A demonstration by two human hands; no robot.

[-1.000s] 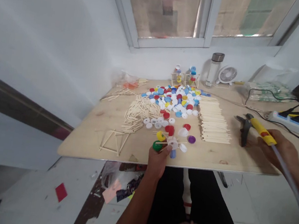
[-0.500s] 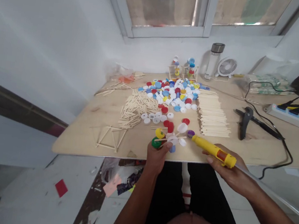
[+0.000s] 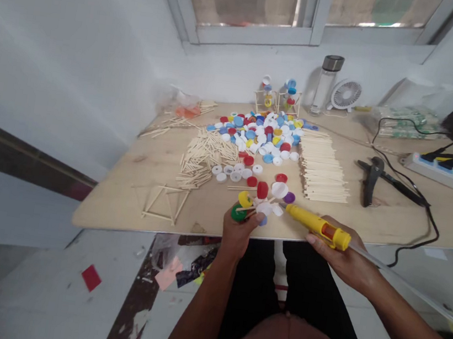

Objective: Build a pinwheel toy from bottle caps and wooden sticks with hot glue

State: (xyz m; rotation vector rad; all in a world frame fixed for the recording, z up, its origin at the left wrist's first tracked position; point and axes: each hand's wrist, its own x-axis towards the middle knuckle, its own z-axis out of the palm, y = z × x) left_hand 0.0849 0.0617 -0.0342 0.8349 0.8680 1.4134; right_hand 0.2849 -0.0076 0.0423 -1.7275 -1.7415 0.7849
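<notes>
1. Thing located: a spoked wheel of pale wooden sticks and coloured plastic bottle caps, with a translucent white round hub (image 3: 263,208), sits at the near edge of the pale wooden worktop (image 3: 115,194), in front of your body. Whether it rests there or is lifted slightly, you cannot tell from this view.
2. Left hand (image 3: 237,235): fingers closed on the wheel, thumb at the hub's near side. The hidden fingers' exact hold is unclear. A green round plastic cap (image 3: 238,212) lies against this hand; a yellow plastic cap (image 3: 245,198) is just beyond it.
3. Right hand (image 3: 342,257): fingers wrapped from below around a yellow plastic glue gun (image 3: 313,222), pen-shaped, with a clear glue rod (image 3: 373,258) trailing from its rear. Trigger pressure: cannot tell.
4. Key relation, judged: the hub lies to the left of your right fingers, ahead of the nozzle. The gun's long axis slants, tip left and farther from you, tail right and nearer your body.
5. The nozzle is just beside the wheel's right-hand side, by a small white plastic cap (image 3: 277,209); contact cannot be confirmed. A purple plastic cap (image 3: 289,198) is close beyond the nozzle.
6. Nearer hand to the hub: your left, touching it; your right reaches that side only through the gun's length.
</notes>
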